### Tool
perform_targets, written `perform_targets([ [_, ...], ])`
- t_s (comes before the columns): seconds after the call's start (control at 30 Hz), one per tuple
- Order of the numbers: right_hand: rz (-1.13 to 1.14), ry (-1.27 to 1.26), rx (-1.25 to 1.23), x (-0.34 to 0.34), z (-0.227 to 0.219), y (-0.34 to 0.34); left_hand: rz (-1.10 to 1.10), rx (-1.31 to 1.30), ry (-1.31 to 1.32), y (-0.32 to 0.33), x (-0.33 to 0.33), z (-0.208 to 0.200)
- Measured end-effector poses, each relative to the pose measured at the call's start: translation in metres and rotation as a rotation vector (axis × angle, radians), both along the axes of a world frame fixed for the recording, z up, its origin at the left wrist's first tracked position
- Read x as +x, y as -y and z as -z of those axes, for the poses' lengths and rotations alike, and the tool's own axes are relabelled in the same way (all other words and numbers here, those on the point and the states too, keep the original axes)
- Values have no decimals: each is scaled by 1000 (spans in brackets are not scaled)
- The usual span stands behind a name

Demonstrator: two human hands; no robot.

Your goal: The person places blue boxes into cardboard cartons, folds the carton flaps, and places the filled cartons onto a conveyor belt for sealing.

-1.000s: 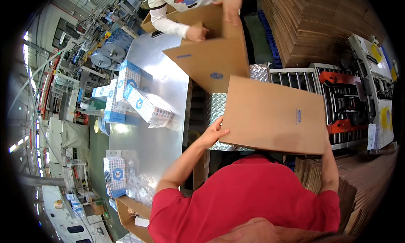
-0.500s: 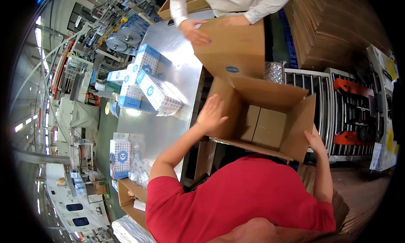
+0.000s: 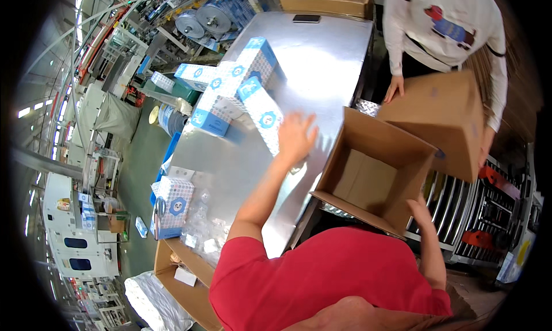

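Note:
An open cardboard box (image 3: 368, 178), with nothing inside, stands before me at the table's right edge. My right hand (image 3: 422, 211) grips its right wall near the rim. Over the metal table, my left hand (image 3: 296, 140) is open with fingers spread, right by the end of a long white-and-blue patterned carton (image 3: 265, 117). Whether its palm touches that carton cannot be made out. Several similar cartons (image 3: 215, 112) lie crossed and stacked just beyond. To the right of my box, a co-worker in a white top holds another cardboard box (image 3: 440, 121) with both hands.
The metal table (image 3: 322, 55) carries a dark phone (image 3: 306, 18) at its far end. Near its left corner are a patterned carton (image 3: 175, 199), scissors (image 3: 159, 210) and clear plastic packing (image 3: 201, 227). A roller conveyor (image 3: 451, 196) runs at right; an open box (image 3: 187, 293) sits lower left.
My left hand has left the open box's left wall and reached over the table to the patterned cartons. The co-worker has carried the other box to the right. My view has shifted.

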State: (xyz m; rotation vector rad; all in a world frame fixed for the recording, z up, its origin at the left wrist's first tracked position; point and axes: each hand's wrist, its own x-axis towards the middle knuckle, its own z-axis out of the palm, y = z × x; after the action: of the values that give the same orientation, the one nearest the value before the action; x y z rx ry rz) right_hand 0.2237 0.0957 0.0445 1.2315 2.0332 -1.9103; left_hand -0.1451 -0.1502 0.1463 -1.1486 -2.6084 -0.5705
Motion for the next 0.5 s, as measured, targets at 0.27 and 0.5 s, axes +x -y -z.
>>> perform_targets([
  [0.27, 476, -243, 713, 38, -52, -58, 177, -250, 148, 80, -26, 22],
  [0.5, -901, -480, 1126, -262, -176, 109, -295, -66, -235, 171, -197, -27],
])
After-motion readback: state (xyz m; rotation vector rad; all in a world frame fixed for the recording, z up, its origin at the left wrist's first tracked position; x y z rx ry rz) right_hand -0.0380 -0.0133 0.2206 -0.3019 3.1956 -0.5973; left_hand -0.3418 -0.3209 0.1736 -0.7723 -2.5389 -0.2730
